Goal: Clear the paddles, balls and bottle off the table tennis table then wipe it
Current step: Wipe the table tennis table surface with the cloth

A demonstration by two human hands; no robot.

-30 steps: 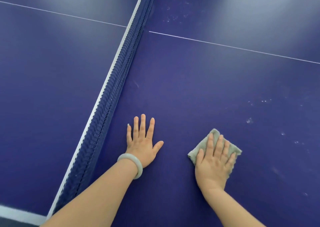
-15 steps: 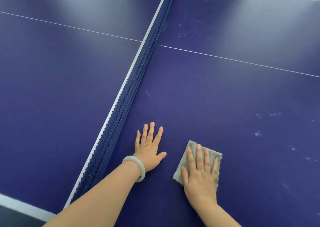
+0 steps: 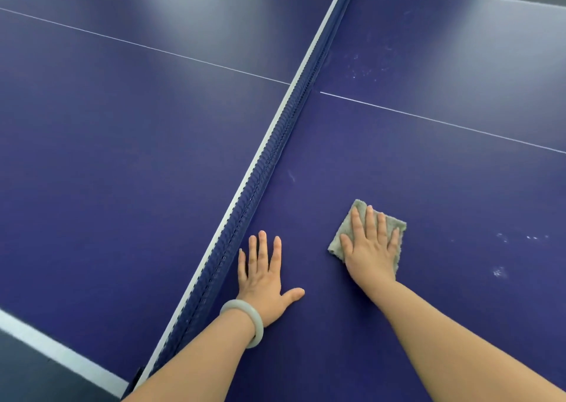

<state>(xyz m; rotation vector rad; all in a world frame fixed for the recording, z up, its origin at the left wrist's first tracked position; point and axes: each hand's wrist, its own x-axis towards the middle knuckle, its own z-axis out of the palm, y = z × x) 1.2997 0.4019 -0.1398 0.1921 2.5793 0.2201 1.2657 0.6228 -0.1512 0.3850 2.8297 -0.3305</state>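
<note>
The blue table tennis table (image 3: 428, 172) fills the view. My right hand (image 3: 372, 248) lies flat with straight fingers on a folded grey cloth (image 3: 341, 236), pressing it onto the tabletop to the right of the net. My left hand (image 3: 263, 279), with a pale bangle on its wrist, rests palm down with spread fingers on the bare surface close beside the net (image 3: 269, 156). No paddles, balls or bottle show in this view.
The net runs diagonally from the near edge to the far edge. White dusty specks (image 3: 499, 271) mark the surface right of the cloth, and more specks (image 3: 363, 67) lie near the far centre line. The white side line (image 3: 55, 349) is at bottom left.
My right hand has slid the cloth away from me across the table and slightly right. My left hand stays planted beside the net. The camera view has tilted up, showing the far table edge.
</note>
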